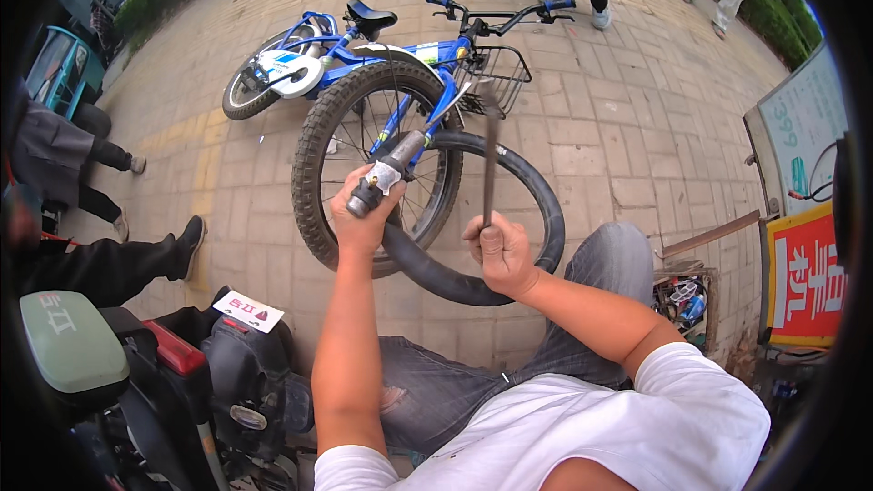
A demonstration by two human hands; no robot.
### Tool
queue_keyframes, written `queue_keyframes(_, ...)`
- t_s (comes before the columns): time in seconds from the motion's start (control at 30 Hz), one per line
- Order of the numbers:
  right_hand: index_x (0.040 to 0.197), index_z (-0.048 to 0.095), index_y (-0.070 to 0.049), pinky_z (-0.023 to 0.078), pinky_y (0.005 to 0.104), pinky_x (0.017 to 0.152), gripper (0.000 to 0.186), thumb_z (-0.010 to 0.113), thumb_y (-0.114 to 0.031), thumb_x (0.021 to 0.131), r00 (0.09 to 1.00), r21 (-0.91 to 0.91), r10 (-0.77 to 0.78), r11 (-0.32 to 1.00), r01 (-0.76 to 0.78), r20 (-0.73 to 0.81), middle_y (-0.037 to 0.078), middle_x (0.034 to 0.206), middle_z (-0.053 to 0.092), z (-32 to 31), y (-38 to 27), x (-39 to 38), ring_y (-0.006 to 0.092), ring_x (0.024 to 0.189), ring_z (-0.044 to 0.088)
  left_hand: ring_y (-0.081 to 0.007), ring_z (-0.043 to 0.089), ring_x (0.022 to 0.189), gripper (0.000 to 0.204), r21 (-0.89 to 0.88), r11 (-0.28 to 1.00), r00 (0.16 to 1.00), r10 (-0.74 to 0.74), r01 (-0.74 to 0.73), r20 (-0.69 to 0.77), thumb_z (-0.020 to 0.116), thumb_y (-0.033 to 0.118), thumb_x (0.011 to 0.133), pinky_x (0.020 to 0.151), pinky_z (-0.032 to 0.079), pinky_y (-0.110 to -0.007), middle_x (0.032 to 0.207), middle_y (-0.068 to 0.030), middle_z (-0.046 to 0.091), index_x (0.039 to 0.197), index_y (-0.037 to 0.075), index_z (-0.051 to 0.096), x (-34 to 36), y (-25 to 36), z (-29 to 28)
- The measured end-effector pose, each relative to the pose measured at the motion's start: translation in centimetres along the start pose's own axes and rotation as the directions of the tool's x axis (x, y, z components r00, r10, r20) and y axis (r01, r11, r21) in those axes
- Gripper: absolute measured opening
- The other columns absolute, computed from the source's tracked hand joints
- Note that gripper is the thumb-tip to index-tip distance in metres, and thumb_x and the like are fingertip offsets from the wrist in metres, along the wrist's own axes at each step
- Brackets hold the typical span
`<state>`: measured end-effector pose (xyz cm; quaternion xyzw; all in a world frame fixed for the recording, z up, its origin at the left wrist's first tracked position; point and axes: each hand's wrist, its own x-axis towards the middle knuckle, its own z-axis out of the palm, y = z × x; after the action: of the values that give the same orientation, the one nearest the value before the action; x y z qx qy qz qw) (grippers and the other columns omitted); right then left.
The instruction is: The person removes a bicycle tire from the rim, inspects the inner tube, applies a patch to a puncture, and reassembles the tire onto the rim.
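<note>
My left hand [360, 229] is wrapped round a black inner tube [446, 289] and a grey metal cylinder [406, 147] that lies along it. On the tube, a whitish patch-like area [383, 178] faces up beside the fingers. My right hand [500, 256] is closed on a long, thin, dark metal bar [490, 159] held upright; its upper end is blurred. The tube loops from my left hand round behind the right one and passes in front of a knobby bicycle wheel [314, 141]. This wheel belongs to a blue child's bicycle [436, 55] lying on its side.
Brick paving [618, 155] surrounds the bicycle. A dark scooter [245, 355] with a pale green box [73, 341] stands at my left. Boxed small parts [687, 302] and signboards [805, 273] are at my right. Several people stand or sit around, including a leg with a black shoe [188, 247].
</note>
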<state>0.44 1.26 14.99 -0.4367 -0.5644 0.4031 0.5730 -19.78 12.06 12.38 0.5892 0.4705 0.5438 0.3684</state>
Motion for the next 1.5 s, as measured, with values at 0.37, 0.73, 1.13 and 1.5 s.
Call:
queue_keyframes(0.37,0.085,0.059,0.001,0.046,0.0364,0.057,0.038,0.048,-0.031,0.102,0.99,-0.157,0.088,0.985,-0.071,0.106,0.017,0.066,0.058,-0.1,-0.6,1.2,0.0299,0.057,0.057,-0.0082,0.059,0.077,0.036,-0.097,0.977,0.981,-0.193,0.189,-0.026,0.086,0.012,0.072,0.073,0.049,-0.025,0.089,-0.0021,0.068,0.101,-0.001,0.069,-0.5,0.9,-0.6)
queue_keyframes(0.73,0.085,0.059,0.001,0.045,0.0404,0.056,0.037,0.049,-0.03,0.102,0.979,-0.086,0.184,0.98,-0.177,0.084,0.019,0.067,0.06,0.3,-1.3,1.7,0.0339,0.058,0.058,-0.0109,0.06,0.078,0.035,0.072,0.997,0.996,0.011,-0.004,-0.093,0.087,0.012,0.071,0.075,0.049,-0.027,0.09,-0.0039,0.068,0.097,-0.001,0.069,-0.3,-0.3,-0.2)
queue_keyframes(1.13,0.083,0.058,0.002,0.044,0.0348,0.057,0.044,0.045,-0.035,0.103,0.96,-0.286,0.182,0.951,-0.117,0.213,0.012,0.063,0.056,-0.4,-0.1,2.2,0.0225,0.059,0.055,-0.0108,0.06,0.078,0.036,0.003,0.999,0.997,-0.042,0.042,-0.057,0.086,0.011,0.073,0.072,0.05,-0.026,0.093,-0.0048,0.067,0.1,-0.003,0.066,-0.3,-0.7,-0.6)
queue_keyframes(1.5,0.081,0.058,0.002,0.043,0.0367,0.056,0.043,0.046,-0.033,0.103,0.976,0.06,0.218,0.974,-0.219,0.026,0.013,0.063,0.057,0.3,0.2,1.1,0.0274,0.054,0.052,-0.0077,0.055,0.071,0.031,0.065,0.992,0.987,-0.104,0.112,-0.124,0.085,0.016,0.074,0.066,0.046,-0.025,0.079,0.0001,0.065,0.095,0.0,0.069,0.1,1.7,0.7)
